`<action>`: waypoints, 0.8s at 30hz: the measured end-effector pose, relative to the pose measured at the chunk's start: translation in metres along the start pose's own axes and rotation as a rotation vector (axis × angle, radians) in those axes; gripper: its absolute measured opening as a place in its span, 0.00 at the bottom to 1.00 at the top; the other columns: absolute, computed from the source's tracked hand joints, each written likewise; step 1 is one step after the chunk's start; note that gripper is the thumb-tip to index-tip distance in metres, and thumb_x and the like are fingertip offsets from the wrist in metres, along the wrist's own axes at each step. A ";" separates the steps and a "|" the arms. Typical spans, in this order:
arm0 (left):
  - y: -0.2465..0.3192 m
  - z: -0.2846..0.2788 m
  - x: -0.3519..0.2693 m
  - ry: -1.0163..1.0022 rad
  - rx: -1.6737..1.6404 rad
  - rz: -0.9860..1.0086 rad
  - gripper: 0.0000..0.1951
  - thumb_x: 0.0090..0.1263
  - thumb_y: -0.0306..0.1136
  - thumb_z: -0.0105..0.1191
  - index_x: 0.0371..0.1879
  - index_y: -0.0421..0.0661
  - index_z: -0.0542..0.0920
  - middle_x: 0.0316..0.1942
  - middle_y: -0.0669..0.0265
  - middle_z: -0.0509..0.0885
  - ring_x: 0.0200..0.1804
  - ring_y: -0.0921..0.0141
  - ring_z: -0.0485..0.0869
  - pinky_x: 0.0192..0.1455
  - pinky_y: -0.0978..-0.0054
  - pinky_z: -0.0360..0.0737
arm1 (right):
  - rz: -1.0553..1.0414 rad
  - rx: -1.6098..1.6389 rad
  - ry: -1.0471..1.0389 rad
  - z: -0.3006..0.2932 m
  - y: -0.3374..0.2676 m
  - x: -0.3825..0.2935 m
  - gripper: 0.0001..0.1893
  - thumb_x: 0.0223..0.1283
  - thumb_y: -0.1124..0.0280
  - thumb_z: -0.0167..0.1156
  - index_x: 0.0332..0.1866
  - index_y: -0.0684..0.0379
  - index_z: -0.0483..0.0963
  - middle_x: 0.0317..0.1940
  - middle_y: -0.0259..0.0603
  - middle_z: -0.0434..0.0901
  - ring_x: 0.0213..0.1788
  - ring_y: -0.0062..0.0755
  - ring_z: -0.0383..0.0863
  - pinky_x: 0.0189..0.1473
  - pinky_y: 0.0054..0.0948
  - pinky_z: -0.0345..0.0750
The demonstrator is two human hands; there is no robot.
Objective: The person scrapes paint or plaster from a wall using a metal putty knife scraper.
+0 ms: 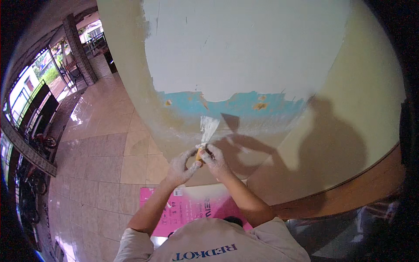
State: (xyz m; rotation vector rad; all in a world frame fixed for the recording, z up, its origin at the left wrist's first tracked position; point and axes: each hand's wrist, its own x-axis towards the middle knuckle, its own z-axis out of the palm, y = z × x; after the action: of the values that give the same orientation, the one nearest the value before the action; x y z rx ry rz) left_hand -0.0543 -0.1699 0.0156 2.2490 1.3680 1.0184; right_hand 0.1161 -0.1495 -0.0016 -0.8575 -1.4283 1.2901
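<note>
Both dusty hands meet in front of the panel, around the yellow handle of a putty knife (209, 129). Its broad blade points up and is coated with white filler. My right hand (214, 160) grips the handle near the blade. My left hand (182, 165) curves around the handle's other side, its thumb near the lower end; whether it bears any weight is unclear. Beyond the blade, a large curved panel (242, 49) carries a smooth white layer, with a turquoise strip (242, 101) showing rusty spots below it. Beige surface surrounds both.
Below my hands lies a pink printed sheet (186, 209) on the tiled floor (98, 163). A brown curved edge (353, 183) runs at the lower right. A column (78, 49) and motorcycles (42, 142) stand at the left, by a railing.
</note>
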 end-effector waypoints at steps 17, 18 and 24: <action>0.015 -0.006 0.030 0.398 -0.087 -0.392 0.14 0.68 0.37 0.50 0.46 0.41 0.77 0.19 0.57 0.75 0.21 0.66 0.75 0.26 0.68 0.69 | -1.148 -1.642 0.546 -0.213 -0.217 0.122 0.27 0.56 0.53 0.59 0.62 0.42 0.67 0.67 0.43 0.59 0.68 0.50 0.55 0.66 0.60 0.51; 0.017 -0.010 0.038 0.406 -0.029 -0.397 0.14 0.68 0.37 0.50 0.46 0.41 0.77 0.19 0.57 0.75 0.21 0.65 0.75 0.26 0.68 0.70 | -1.098 -1.669 0.518 -0.217 -0.213 0.132 0.31 0.53 0.47 0.59 0.65 0.37 0.65 0.70 0.40 0.56 0.72 0.47 0.50 0.66 0.64 0.47; 0.020 -0.019 0.052 0.376 0.174 -0.431 0.13 0.68 0.37 0.50 0.46 0.43 0.78 0.21 0.55 0.77 0.23 0.62 0.77 0.28 0.66 0.72 | -1.097 -1.659 0.608 -0.227 -0.189 0.146 0.33 0.53 0.40 0.57 0.66 0.32 0.64 0.72 0.34 0.54 0.74 0.44 0.47 0.68 0.64 0.43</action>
State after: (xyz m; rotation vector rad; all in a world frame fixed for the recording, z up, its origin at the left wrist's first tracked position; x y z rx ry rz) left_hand -0.0401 -0.1367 0.0624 1.7966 2.0572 1.2368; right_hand 0.3163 0.0160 0.2008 -0.9757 -1.7746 -1.1393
